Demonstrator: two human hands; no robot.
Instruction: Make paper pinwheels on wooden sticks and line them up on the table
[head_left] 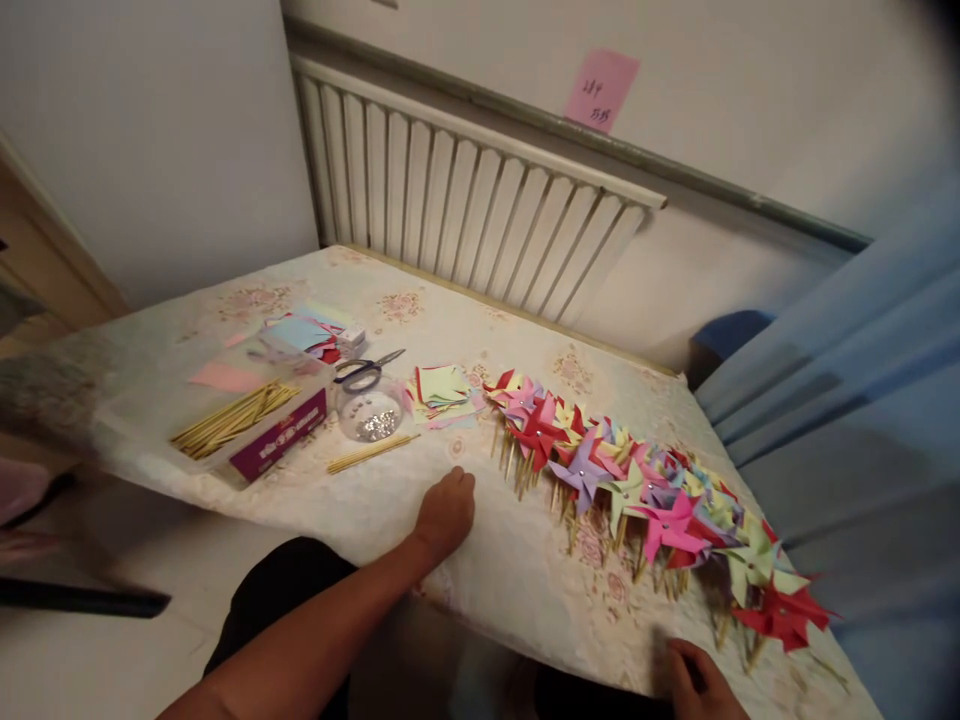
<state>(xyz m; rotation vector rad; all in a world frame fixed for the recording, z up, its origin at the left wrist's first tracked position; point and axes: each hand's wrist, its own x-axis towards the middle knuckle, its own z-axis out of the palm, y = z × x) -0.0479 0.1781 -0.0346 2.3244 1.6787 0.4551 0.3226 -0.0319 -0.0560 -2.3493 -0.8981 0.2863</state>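
Observation:
My left hand (447, 512) rests on the patterned cloth near the table's front edge, its fingers curled under, and I see nothing in it. It lies just left of a long row of paper pinwheels (645, 490) on wooden sticks. At the lower right my right hand (697, 680) grips the cloth-covered table edge (600, 650), below a red pinwheel (784, 612). A few loose sticks (371, 452) lie ahead of the left hand.
A clear tray of wooden sticks (236, 418) with a purple label, a clear bowl of shiny bits (369, 412), scissors (367, 368) and cut coloured paper squares (444, 392) lie at the centre left. A radiator (465, 190) and a blue curtain (862, 380) stand behind.

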